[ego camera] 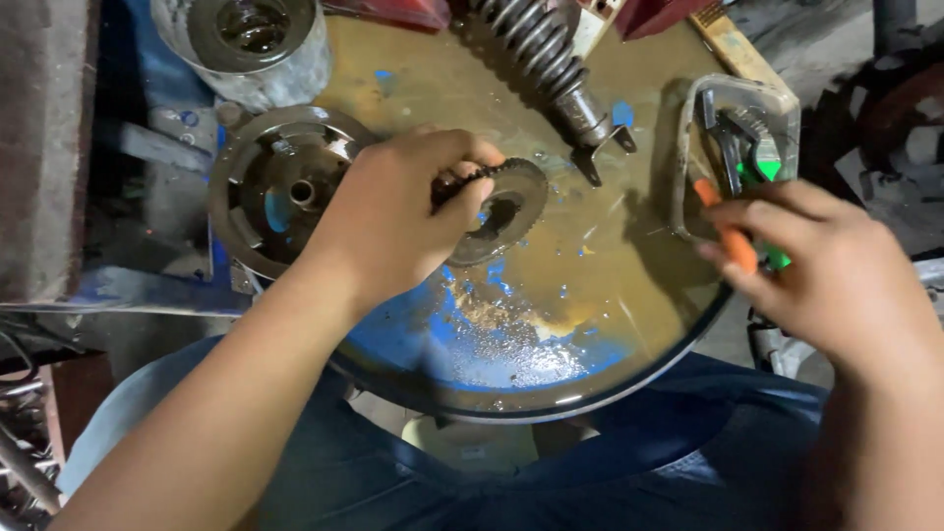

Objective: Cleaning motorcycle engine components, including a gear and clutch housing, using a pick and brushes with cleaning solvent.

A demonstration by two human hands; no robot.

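Two hands busy: our left hand (393, 221) clamps greasy sprocket (506, 206) by toothed rim, stiff, heavy, slippery; right hand (836, 275) pinches orange handle (733, 236).

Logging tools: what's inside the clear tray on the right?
The tray holds dark metal pliers and green-handled tools. The right hand, gripping an orange handle, covers the rest.

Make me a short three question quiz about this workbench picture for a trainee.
1. True or false: the left hand grips a toothed sprocket.
2. What is the right hand taking hold of? A) an orange-handled tool at the tool tray B) a hammer C) a paint can
3. What coiled part lies at the top of the round drum lid?

Key: 1 true; 2 A; 3 the shock absorber spring.
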